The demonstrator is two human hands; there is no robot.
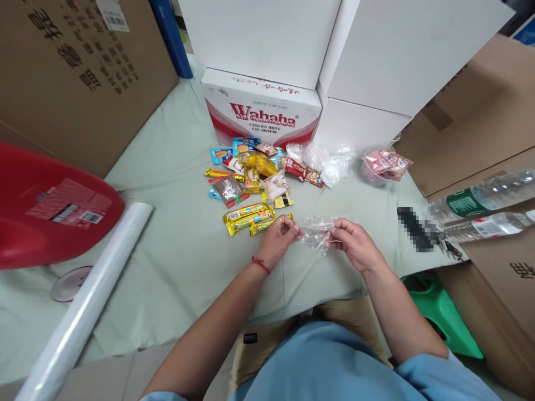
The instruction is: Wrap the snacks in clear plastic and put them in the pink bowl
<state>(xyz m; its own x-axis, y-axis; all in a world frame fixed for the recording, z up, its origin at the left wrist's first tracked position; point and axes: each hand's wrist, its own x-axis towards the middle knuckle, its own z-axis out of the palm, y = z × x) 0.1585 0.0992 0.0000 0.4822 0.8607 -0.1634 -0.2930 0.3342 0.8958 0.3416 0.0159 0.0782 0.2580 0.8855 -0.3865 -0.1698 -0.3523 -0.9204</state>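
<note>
A clear plastic bag (316, 236) is stretched between my two hands over the cloth-covered table. My left hand (279, 240), with a red string bracelet at the wrist, pinches the bag's left side. On its right side my right hand (353, 240) grips the plastic between thumb and fingers. Several yellow-wrapped snack bars (249, 219) lie just left of my left hand, one partly hidden behind it. Beyond them sits a pile of small packaged snacks (259, 167) in mixed colours. Crumpled clear plastic bags (330, 161) rest to the right of that pile.
A white-and-red Wahaha water carton (263, 114) stands at the back. Pink packets in a clear bag (385, 165) lie at right, near plastic bottles (480, 200). On the left are a red jug (54, 206) and a white roll (92, 289). A green stool (443, 314) is lower right.
</note>
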